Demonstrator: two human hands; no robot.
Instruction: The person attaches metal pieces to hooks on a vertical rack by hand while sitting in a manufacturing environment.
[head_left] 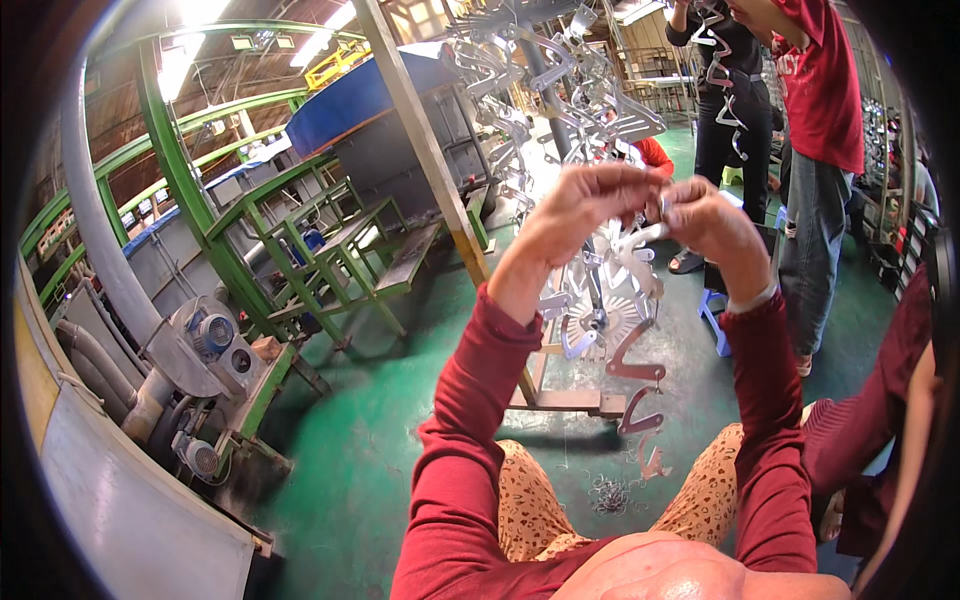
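Note:
My left hand (592, 207) and my right hand (716, 226) are raised close together in front of a rack hung with metal parts. The right hand's fingers pinch the end of a curved metal bracket (642, 237). Beside them, the left fingers are closed, and what they hold is too small or hidden to make out. Below hangs a string of linked brackets: a brownish one (634, 371), another (638, 412) under it, and a lower one (655, 460) above the floor. Many silvery brackets (510, 170) hang around the rack's post.
A pile of small wire hooks (610, 495) lies on the green floor between my knees. The rack's base bar (565, 402) stands ahead. At right are a standing person in a red shirt (825, 95) and a blue stool (712, 318); a motorised blower (205, 340) is at left.

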